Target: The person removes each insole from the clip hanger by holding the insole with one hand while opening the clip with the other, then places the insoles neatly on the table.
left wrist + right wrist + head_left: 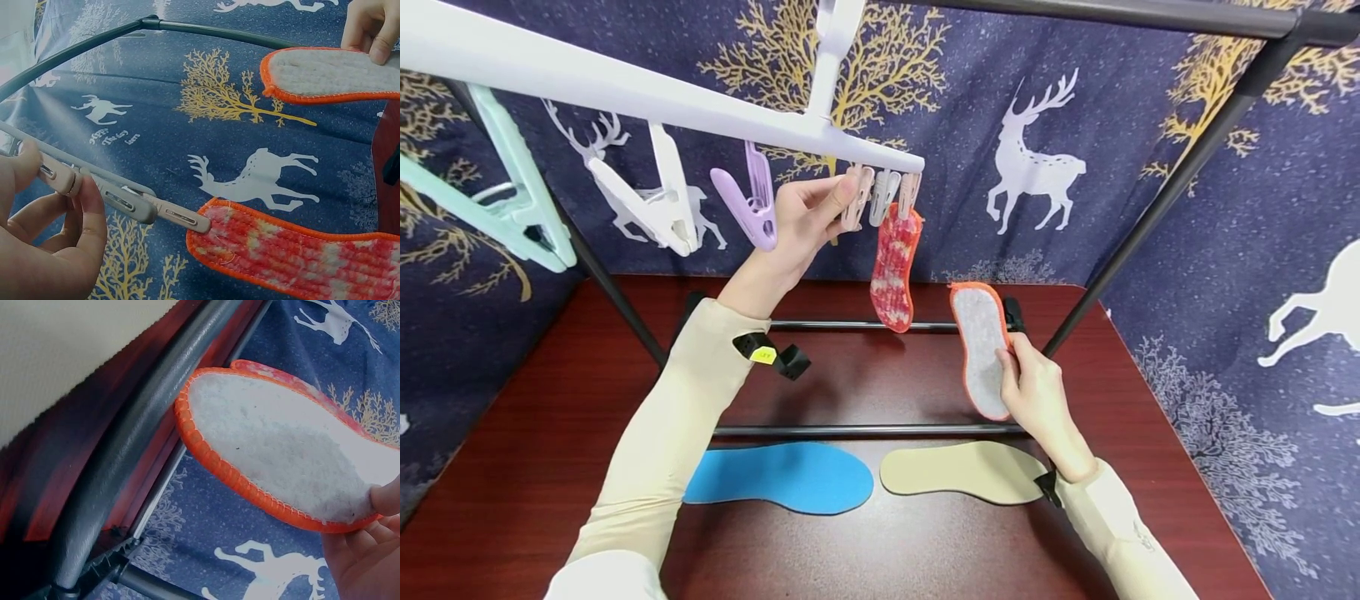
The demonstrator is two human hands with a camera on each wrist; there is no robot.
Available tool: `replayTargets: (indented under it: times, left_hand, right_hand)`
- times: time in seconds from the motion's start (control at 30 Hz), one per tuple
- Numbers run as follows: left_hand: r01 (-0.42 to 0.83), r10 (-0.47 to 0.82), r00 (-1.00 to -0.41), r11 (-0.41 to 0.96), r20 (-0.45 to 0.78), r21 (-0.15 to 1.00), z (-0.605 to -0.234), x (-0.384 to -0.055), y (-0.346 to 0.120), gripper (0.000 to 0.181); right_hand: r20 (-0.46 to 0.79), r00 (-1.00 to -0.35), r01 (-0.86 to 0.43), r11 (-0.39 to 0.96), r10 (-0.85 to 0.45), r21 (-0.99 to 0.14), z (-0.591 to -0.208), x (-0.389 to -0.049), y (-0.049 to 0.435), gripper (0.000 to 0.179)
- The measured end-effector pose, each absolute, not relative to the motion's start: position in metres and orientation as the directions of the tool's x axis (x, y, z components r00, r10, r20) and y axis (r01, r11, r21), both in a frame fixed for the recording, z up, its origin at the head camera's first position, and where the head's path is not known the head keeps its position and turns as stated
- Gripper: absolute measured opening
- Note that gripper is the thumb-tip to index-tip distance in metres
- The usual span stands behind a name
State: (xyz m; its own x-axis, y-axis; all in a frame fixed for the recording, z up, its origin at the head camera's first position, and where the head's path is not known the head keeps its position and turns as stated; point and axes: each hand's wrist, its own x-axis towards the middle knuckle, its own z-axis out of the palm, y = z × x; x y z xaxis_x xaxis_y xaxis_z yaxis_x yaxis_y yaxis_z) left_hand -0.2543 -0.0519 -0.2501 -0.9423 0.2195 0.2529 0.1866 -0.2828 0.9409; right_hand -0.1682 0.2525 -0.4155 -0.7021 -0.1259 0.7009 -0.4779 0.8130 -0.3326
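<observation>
My left hand (805, 218) is raised to the white hanger bar (700, 107). Its thumb and fingers pinch a beige clothespin (57, 175) hanging from the bar. Beside that pin hang a grey clothespin (884, 198) and another beige clothespin (908, 197), which clamps the top of a red-and-white fuzzy insole (895, 271) with orange edging. Lower and to the right, my right hand (1036, 390) grips a matching insole (982, 346) by its side edge, thumb on the pale grey face. This insole stands roughly upright in the head view.
On the dark red table (497, 467) lie a blue insole (790, 477) and a beige insole (966, 471). A black rack frame (1157, 200) surrounds the work. Mint (523, 192), white (662, 200) and purple (751, 200) clothespins hang along the left of the bar.
</observation>
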Motion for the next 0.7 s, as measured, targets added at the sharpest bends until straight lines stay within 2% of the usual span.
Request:
replayTargets:
  times: [0.27, 0.5, 0.57, 0.7]
  left_hand:
    - [0.185, 0.262, -0.935, -0.220, 0.240, 0.958, -0.2483, -0.2516, -0.0555, 0.041]
    - [0.200, 0.298, -0.917, -0.232, 0.266, 0.952, -0.2514, -0.2519, -0.0588, 0.045]
    - [0.201, 0.310, -0.911, -0.246, 0.274, 0.948, -0.2538, -0.2531, -0.0599, 0.055]
    - [0.202, 0.330, -0.897, -0.283, 0.294, 0.937, -0.2580, -0.2552, -0.0614, 0.089]
  right_hand:
    - [0.717, -0.687, -0.483, 0.812, -0.119, -0.328, -0.4106, -0.1679, 0.2568, 0.012]
    - [0.714, -0.691, -0.474, 0.816, -0.112, -0.330, -0.4094, -0.1652, 0.2581, 0.010]
    - [0.714, -0.691, -0.470, 0.819, -0.111, -0.328, -0.4095, -0.1644, 0.2587, 0.010]
    - [0.713, -0.692, -0.466, 0.823, -0.111, -0.325, -0.4095, -0.1631, 0.2603, 0.011]
